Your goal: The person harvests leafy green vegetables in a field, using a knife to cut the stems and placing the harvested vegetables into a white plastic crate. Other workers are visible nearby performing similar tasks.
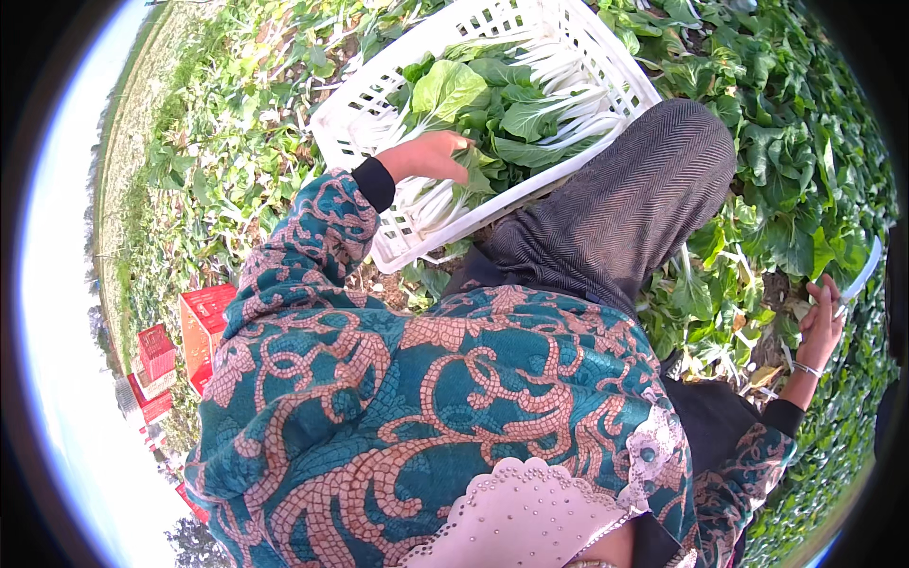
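In front of me a white plastic crate (341,117) with slotted walls holds leafy greens (529,106) with long white stalks. My left hand (429,157) reaches over the crate's near left side, thumb and forefinger apart against the leaves. Some white stalks (429,206) lie below it inside the crate. Far to the right, my right hand (820,326) is at the edge of the growing greens (788,163). A curved, pale-bladed tool (865,270) extends up from its fingers; the grip itself is mostly hidden.
My bent knee (639,170) presses close to the crate's right side. Cut leaves and stalks (234,156) litter the ground on the left. Red crates (202,326) stand behind my left arm, with more stacked crates (153,355) farther off. Dense plants fill the right side.
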Action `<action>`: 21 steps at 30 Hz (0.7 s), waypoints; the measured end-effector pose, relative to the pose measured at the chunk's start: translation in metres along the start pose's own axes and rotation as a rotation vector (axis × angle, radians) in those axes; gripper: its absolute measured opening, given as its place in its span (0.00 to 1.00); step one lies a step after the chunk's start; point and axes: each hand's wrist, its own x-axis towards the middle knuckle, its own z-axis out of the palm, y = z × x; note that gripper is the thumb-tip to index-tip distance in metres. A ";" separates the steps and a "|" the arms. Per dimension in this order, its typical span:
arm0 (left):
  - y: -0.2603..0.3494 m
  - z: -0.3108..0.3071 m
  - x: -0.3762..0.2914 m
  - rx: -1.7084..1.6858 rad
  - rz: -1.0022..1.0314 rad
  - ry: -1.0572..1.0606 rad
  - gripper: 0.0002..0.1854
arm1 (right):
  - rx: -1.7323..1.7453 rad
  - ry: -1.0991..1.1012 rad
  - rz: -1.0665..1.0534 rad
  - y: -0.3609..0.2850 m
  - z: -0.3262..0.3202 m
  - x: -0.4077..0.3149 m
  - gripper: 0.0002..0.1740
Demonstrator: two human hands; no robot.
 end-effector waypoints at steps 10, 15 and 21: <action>-0.038 0.044 0.031 0.159 -0.211 0.317 0.48 | 0.000 0.092 0.062 0.015 -0.007 -0.005 0.22; -0.042 0.042 0.046 0.429 -0.343 0.071 0.39 | -0.032 0.032 0.204 0.039 0.005 -0.007 0.19; -0.007 -0.066 0.028 -0.111 -0.152 -0.131 0.26 | 0.042 0.194 0.516 0.111 0.013 -0.005 0.14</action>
